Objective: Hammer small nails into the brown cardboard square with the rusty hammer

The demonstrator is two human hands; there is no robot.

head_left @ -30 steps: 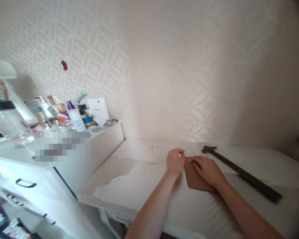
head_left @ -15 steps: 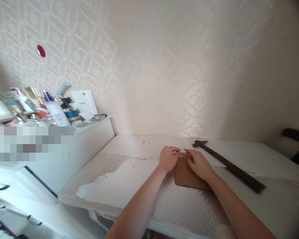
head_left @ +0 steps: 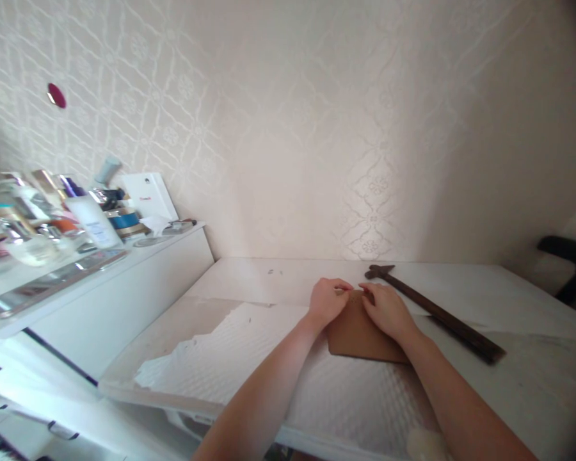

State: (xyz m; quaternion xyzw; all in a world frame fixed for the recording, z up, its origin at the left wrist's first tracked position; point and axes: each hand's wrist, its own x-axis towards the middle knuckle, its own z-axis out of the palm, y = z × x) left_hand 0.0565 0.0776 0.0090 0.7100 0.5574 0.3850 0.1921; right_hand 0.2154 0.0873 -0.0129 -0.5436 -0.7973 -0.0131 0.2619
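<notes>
A flat brown board (head_left: 355, 336) lies on the low white table (head_left: 461, 294). My left hand (head_left: 327, 299) is curled in a pinch at the board's far left corner, fingers closed on something too small to make out. My right hand (head_left: 388, 308) rests palm down on the board's far edge, fingers together and bent, fingertips meeting the left hand's. A dark hammer (head_left: 432, 312) with a long wooden handle lies on the table just right of my right hand, head toward the wall.
A torn white textured sheet (head_left: 249, 358) covers the table's near part. At left stands a taller white dresser (head_left: 139, 275) crowded with several bottles and jars (head_left: 91, 221) and a white box (head_left: 148, 194). Patterned wall behind. A dark chair part (head_left: 569, 253) shows at right.
The view has swung a little to the right, so everything sits further left in the picture. Both hands stay at the board's far edge, now closer together with fingertips touching.
</notes>
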